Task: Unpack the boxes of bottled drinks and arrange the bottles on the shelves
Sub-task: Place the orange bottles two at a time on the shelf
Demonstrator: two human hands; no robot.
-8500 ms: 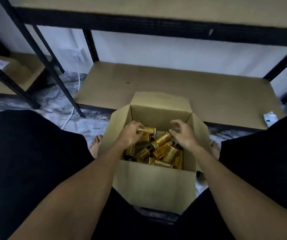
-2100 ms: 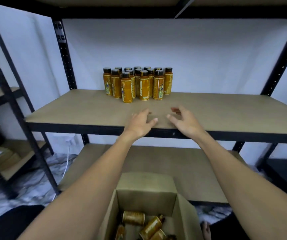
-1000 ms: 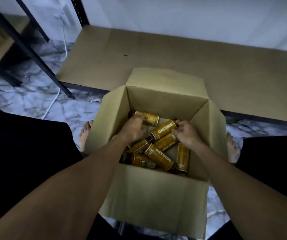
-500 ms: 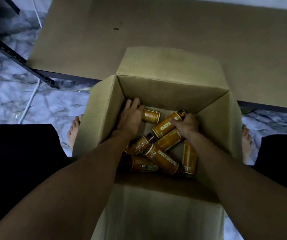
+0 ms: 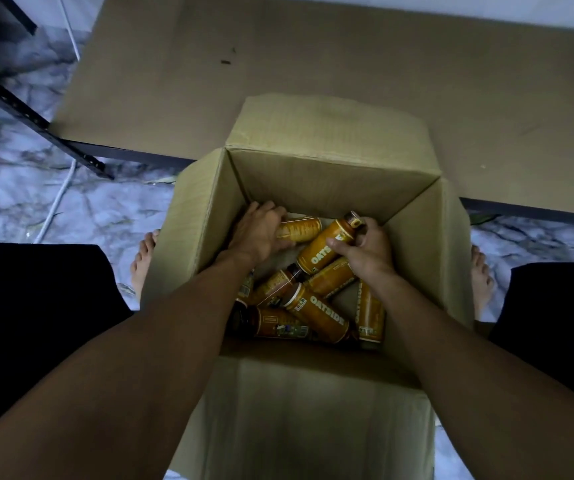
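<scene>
**Hands on two bottles inside the box**

Both hands are down in the open box [image 5: 313,174], which stands on the floor against the front edge of the low shelf [image 5: 313,64]. The right hand [image 5: 365,251], near the box's far right corner, is wrapped round the right bottle [image 5: 323,247]. That bottle lies slanted, with its cap toward the far right corner and its base toward the box's middle, and the hand grips its upper half.

The left hand [image 5: 257,233], by the box's far left corner, lies over the left bottle [image 5: 301,228], which lies on its side along the far wall. Its fingers curl over one end and it seems to grip it, though the hand hides that end.

Each hand is already at its own bottle, so the next move likely calls for a straight lift clear of the box walls.

Several loose bottles [image 5: 316,315] lie heaped toward the box's near wall, pointing different ways.
</scene>
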